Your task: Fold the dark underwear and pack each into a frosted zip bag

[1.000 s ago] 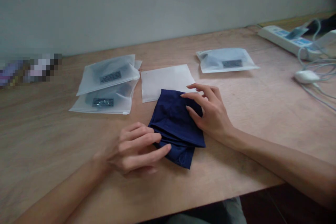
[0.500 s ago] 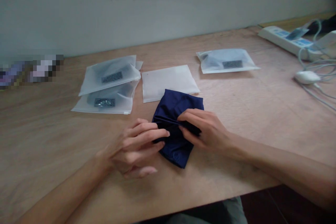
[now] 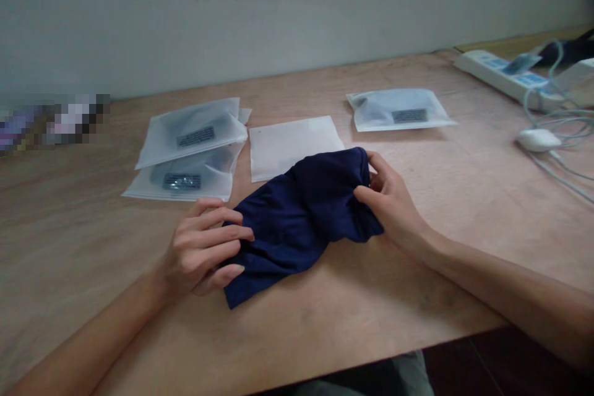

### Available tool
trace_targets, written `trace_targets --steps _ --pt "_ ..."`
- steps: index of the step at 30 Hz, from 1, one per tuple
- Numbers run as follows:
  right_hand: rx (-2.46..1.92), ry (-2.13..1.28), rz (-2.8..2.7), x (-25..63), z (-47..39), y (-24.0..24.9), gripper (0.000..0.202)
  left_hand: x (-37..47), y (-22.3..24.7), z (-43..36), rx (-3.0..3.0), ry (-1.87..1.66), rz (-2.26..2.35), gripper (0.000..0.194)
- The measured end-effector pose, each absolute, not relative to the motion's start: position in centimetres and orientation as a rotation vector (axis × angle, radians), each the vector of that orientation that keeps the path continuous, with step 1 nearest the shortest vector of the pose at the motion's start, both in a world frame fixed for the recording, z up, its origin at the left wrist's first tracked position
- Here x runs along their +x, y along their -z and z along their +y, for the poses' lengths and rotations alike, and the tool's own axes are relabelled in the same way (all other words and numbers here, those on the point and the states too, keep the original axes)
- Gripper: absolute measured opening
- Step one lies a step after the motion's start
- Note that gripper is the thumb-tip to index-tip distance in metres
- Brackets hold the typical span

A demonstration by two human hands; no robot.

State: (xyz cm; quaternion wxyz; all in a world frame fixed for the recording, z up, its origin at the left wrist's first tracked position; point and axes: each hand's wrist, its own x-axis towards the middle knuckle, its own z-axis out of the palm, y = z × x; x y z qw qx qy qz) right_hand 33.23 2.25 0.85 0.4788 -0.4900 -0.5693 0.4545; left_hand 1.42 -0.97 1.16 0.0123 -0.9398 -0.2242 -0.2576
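Observation:
A dark blue cloth (image 3: 297,216), soft and slightly shiny, is stretched out at a slant between both hands above the wooden table. My left hand (image 3: 206,247) has its fingers closed on the cloth's left end, the fingertips lying over the fabric. At the opposite end, my right hand (image 3: 390,195) pinches the edge, thumb in front and the other fingers mostly hidden behind. The cloth's right end stands raised, while its lower left corner hangs near the tabletop. Behind it lies a flat white pouch or sheet (image 3: 288,142), partly covered by the fabric.
Two frosted zip bags (image 3: 195,158) with dark labels overlap at the left. Another frosted bag (image 3: 394,110) sits at the back right. A white power strip (image 3: 505,77) and a white adapter (image 3: 538,140) with tangled cables occupy the far right. A wall closes off the table's back.
The folded cloth has been opened out into a longer strip. My left hand has moved left with one end, and my right hand has moved right and up with the other.

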Motion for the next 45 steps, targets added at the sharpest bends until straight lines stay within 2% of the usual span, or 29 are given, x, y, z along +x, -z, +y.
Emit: trace_targets --steps 4,6,9,13,16,19,23,28,33,38,41,45 --pt "-1.329 -0.957 -1.473 34.1 3.2 -0.9 0.017 0.1 -1.1 -0.5 -2.881 0.785 -0.718 0.017" --pt "-1.428 -0.865 -1.556 34.3 3.6 -0.9 0.021 -0.8 -1.0 -0.1 -2.902 0.734 -0.719 0.009" --pt "-1.548 -0.634 -1.724 34.7 3.8 -0.7 0.026 -2.3 -0.8 0.4 -2.937 0.68 -0.727 0.009" --pt "-1.554 -0.468 -1.824 35.7 4.0 -0.2 0.027 -3.7 -0.6 0.9 -2.906 0.696 -0.807 0.015" --pt "-1.526 -0.448 -1.845 36.6 4.4 0.0 0.012 -3.9 -0.4 1.2 -2.761 0.728 -0.927 0.017" --pt "-1.511 -0.408 -1.935 37.3 5.0 0.0 0.031 -3.8 0.0 1.4 -2.658 0.664 -1.083 0.019" --pt "-1.603 -0.276 -2.062 37.8 5.4 -0.1 0.015 -4.0 0.2 1.5 -2.678 0.577 -1.164 0.025" --pt "-1.505 -0.203 -2.139 38.0 5.6 0.3 0.015 -3.9 -0.2 1.4 -2.754 0.435 -1.266 0.027" --pt "-1.429 -0.245 -2.187 38.0 5.8 0.5 0.038 -3.3 -0.5 1.0 -2.709 0.325 -1.392 0.042" --pt "-1.394 -0.27 -2.194 37.9 5.8 0.3 0.025 -3.1 -0.1 1.5 -2.836 0.285 -1.364 0.055" --pt "-1.385 -0.275 -2.176 37.9 5.7 0.3 0.022 -3.4 0.1 1.8 -2.855 0.325 -1.382 0.055" --pt "-1.349 -0.257 -2.188 37.8 5.6 0.5 0.021 -3.5 0.1 1.7 -2.658 0.434 -1.359 0.043"
